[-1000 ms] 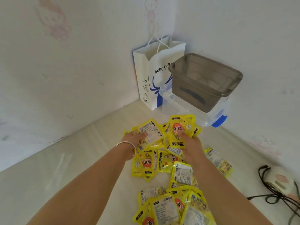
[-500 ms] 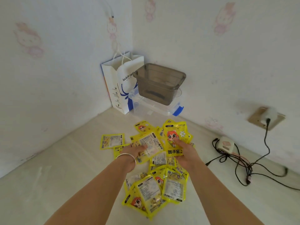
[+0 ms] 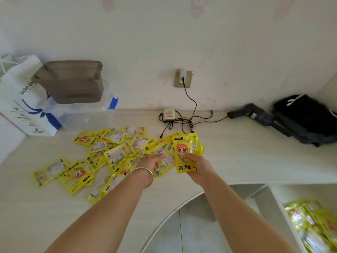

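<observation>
Writing, front packet: I read "暖手宝" in bold on the yellow packet, under a red-haired cartoon figure. The small brand line at its top is too blurred for me.
Writing, bag: "luckin co…" on the white paper bag, far left of frame.
Containers, upper left: a smoky grey bin sits on a clear box with a blue latch. I cannot tell what is inside either.
Container, lower right: a white compartment holds more stored packets, all yellow.
Right hand: centre of frame, grips the yellow packet with the thumb on its face.
Left hand: just beside the right, with the fingers curled round a fan of packets showing their printed backs.
Loose packets: scattered on the table, left of both hands.
</observation>
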A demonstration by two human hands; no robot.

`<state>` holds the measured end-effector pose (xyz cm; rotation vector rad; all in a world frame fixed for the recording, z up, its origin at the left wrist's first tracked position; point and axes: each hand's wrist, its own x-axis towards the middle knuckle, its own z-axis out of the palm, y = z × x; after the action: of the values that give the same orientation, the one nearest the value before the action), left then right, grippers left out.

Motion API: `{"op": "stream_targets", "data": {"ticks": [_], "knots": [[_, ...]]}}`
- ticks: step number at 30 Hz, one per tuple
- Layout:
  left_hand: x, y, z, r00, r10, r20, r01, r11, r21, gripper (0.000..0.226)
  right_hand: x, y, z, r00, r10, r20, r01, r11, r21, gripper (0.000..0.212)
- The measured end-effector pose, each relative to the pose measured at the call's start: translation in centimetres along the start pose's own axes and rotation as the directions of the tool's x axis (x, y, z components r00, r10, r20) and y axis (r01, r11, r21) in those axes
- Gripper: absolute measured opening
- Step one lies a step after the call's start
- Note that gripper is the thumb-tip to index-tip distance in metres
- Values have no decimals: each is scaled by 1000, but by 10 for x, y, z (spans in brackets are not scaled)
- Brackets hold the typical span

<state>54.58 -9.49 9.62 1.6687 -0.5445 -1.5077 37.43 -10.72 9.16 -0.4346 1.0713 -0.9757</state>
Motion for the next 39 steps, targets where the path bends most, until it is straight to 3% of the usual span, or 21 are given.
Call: {"op": "stream_targets", "data": {"ticks": [9,18,25,34,39], "knots": [[-31,-25,167,949,7,316,-52,989,136,11,-63,-46,-150,963,-127,-238,160,979,123,30],[-74,-93,355,892,-104,440,1,973,230,10,-114,-93,-333,891,-76,-448,180,964,194,35],[-91,-159,460,891,-191,413,10,916,401,20,-140,-91,-450,792,56,-609,148,948,281,37],[-69,-232,539,838,-392,380,97,792,603,13,-149,-50,-521,657,251,-711,188,858,477,39],[-45,-271,569,828,-456,326,94,686,721,55,-133,-26,-544,589,376,-715,222,776,591,40]]}}
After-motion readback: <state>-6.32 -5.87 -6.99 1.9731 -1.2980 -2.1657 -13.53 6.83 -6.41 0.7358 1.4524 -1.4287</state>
